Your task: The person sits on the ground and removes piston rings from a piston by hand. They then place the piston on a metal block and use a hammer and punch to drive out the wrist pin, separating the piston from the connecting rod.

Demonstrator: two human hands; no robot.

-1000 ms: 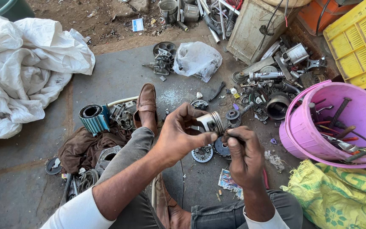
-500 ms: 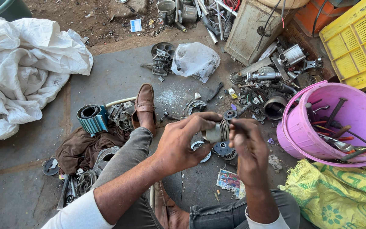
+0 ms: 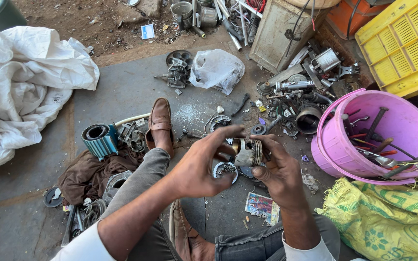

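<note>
**A:** What did the head view show in the hands?

**B:** A seated person held a small metal piston [image 3: 248, 152] above their lap, over a grey concrete floor [image 3: 122, 92]. The right hand [image 3: 279, 171] was wrapped under and around it, fingers curled, gripping it from below. The left hand [image 3: 200, 166] reached across with its fingers half spread, the fingertips pressing on the piston's top and near end.

**A:** And the containers?

**B:** A pink plastic bucket [image 3: 337, 150] stood to the right, just beside the right hand. Inside lay a loose jumble of hand tools [image 3: 378, 140], with red and dark handles leaning on the wall. A yellow slotted crate [image 3: 402, 46] sat behind it at the top right corner; its contents could not be made out. A clear plastic bag [image 3: 216, 70] lay farther ahead, with something pale bundled inside. Metal tins [image 3: 184, 10] stood at the top edge.

**A:** Anything else close by?

**B:** A brown shoe [image 3: 159, 123] pointed forward, a blue finned cylinder [image 3: 100, 139] stood to its left, and a white sack [image 3: 20, 92] was heaped at the far left.
</note>
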